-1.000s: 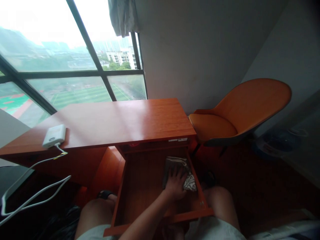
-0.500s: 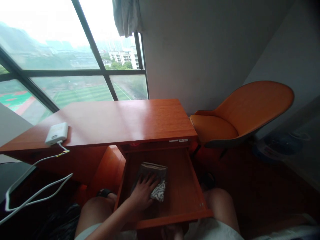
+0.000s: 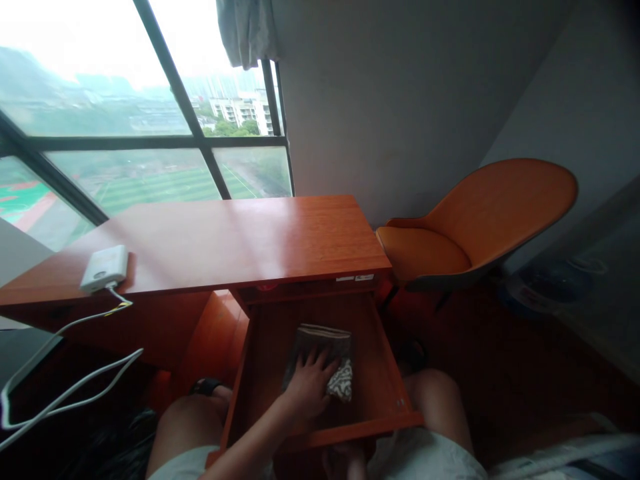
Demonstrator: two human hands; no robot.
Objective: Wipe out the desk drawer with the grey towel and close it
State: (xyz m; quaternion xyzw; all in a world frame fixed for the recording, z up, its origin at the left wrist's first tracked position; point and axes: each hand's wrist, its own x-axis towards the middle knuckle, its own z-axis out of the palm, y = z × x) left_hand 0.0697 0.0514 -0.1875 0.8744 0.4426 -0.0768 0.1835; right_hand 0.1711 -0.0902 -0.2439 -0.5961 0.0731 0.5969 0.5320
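My left hand [image 3: 311,383] lies with fingers spread on a folded dark cloth [image 3: 324,337] that has a white swirl pattern at one corner. The cloth rests inside a pulled-out wooden drawer [image 3: 365,353], near its middle, and the hand covers part of it. Below the drawer's front edge, my right hand [image 3: 347,460] shows only in part. Its fingers are mostly hidden in shadow, so their grip cannot be made out.
Above the drawer is a wooden desk [image 3: 240,233]. A white device [image 3: 105,268] with a cable [image 3: 75,333] sits at the desk's left. An orange chair [image 3: 500,213] stands to the right. My knees flank the drawer, and windows [image 3: 150,173] are behind the desk.
My left hand and the folded cloth under it have moved right within the drawer. The view has shifted slightly. My right hand stays below the drawer front.
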